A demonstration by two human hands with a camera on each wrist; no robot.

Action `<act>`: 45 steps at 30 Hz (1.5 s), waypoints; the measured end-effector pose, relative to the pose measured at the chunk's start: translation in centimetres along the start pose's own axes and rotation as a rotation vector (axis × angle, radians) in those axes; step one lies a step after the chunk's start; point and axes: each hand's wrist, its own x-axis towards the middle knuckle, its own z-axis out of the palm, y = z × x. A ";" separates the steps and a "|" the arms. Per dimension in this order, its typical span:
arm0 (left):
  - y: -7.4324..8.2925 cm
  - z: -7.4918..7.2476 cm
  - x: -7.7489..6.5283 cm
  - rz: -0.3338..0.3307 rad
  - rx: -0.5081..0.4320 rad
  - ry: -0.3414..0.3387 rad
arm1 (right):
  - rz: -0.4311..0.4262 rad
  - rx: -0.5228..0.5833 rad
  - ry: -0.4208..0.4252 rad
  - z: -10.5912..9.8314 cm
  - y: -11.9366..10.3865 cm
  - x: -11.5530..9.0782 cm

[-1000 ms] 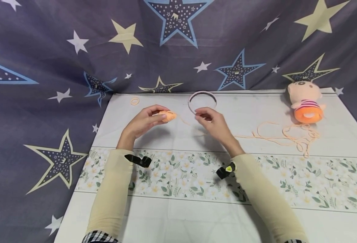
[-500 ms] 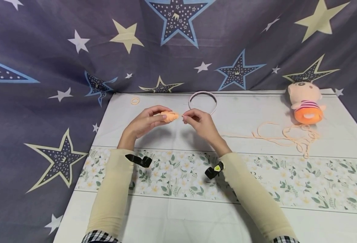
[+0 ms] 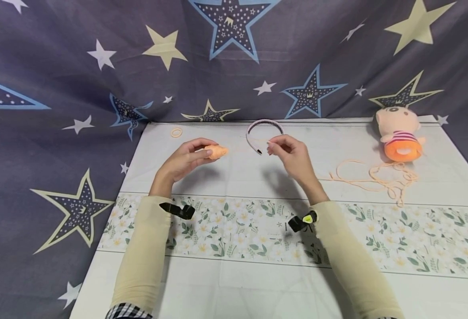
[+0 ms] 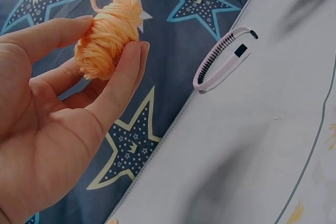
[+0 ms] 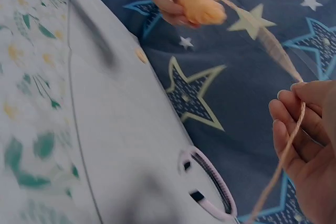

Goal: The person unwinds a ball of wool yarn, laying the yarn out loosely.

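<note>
A small ball of orange yarn is held between the thumb and fingers of my left hand, raised over the table. From the ball a strand of yarn runs across to my right hand, which pinches it between thumb and forefinger and lets the rest trail down past the palm. In the right wrist view the stretch between the hands is blurred. A pale pink headband with black teeth lies on the table behind the right hand, which covers part of it in the head view.
Loose yarn lies in tangled loops on the right of the table. Behind it sits a plush toy with a striped top. An orange ring lies at the back left. A star-patterned curtain hangs behind the table.
My right hand first came left, close to the yarn ball, and has since moved back right with the strand. The left hand keeps the ball almost in place.
</note>
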 end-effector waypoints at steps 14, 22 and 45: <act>-0.1 -0.7 -0.3 -0.002 -0.009 0.022 | -0.012 -0.009 0.247 -7.0 1.0 -1.2; -0.2 -1.1 -0.3 0.007 -0.003 0.014 | 0.063 -0.076 0.402 -12.2 3.1 -3.0; -0.5 -1.2 -0.2 -0.008 0.087 0.070 | 0.201 -0.183 0.667 -21.0 5.1 -6.8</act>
